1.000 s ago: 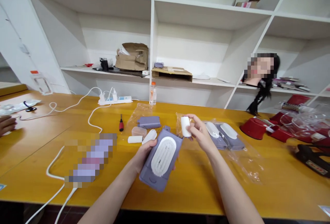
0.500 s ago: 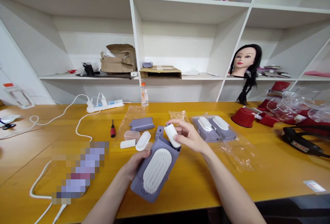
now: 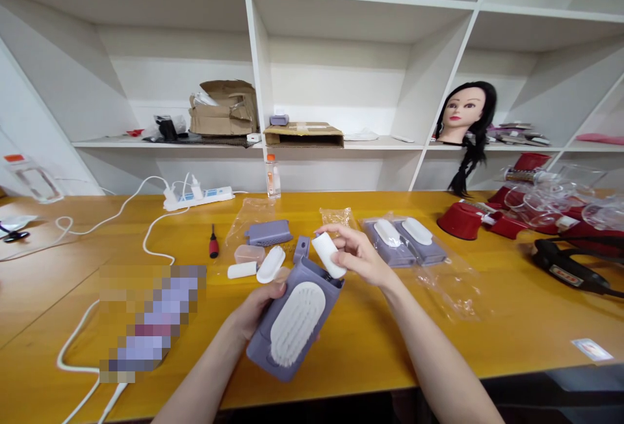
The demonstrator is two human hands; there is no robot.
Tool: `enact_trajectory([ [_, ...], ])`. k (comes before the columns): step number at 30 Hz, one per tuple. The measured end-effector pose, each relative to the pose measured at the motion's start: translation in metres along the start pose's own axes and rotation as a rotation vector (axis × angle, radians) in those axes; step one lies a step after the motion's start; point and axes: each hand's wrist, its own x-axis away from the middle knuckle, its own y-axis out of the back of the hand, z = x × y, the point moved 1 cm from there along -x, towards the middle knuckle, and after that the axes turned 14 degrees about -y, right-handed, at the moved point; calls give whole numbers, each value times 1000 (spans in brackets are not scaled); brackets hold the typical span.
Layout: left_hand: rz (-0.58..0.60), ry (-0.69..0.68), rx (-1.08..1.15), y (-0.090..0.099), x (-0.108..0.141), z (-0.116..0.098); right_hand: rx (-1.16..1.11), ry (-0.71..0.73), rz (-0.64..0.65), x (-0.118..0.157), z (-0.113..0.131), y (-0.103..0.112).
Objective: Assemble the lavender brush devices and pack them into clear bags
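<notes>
1. The person's left hand [image 3: 260, 305] has its grip closed around a lilac plastic brush [image 3: 295, 323], which is held tilted over the tabletop [image 3: 487, 339] with its white oval bristle pad facing up.
2. The right hand [image 3: 363, 258] has its grip pinched on a smooth white capsule [image 3: 329, 255], held between thumb and fingers beside the brush's upper end. Whether the two touch is hard to tell.
3. Close beyond the brush, a small lilac tab [image 3: 302, 248], a white oval cover [image 3: 270, 265], a white bar [image 3: 242, 270], a clear plastic box [image 3: 248, 254] and a lilac case [image 3: 268, 233] lie on the tabletop.
4. Risk: the capsule looks slick and is held only by the fingertips, so a slight loosening could let it drop and roll among the small parts.
5. Risk: the brush is gripped along one side, with much of its body beyond the hand, so a sudden push from the right hand could twist it or tip it out.
6. Risk: the brush's lower edge is near the loose parts, so lowering it carelessly could knock them apart.
</notes>
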Motion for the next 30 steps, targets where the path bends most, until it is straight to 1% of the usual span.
enact_trajectory([
  [3,2,-4,9,-1,-1,0,8,0,18,0,-1,-2],
  [8,10,-2,25,-5,-2,-1,93,1,45,0,0,-3],
  [14,-2,11,34,-4,-1,-2,107,-24,135,-1,2,-6],
  [21,-24,-13,28,-4,-1,-1,80,-34,132,0,2,-8],
  [25,-39,-65,-28,-8,-1,-4,54,-46,119,1,0,-7],
  [30,-90,-136,-219,-10,0,-9,161,-35,201,2,2,-3],
])
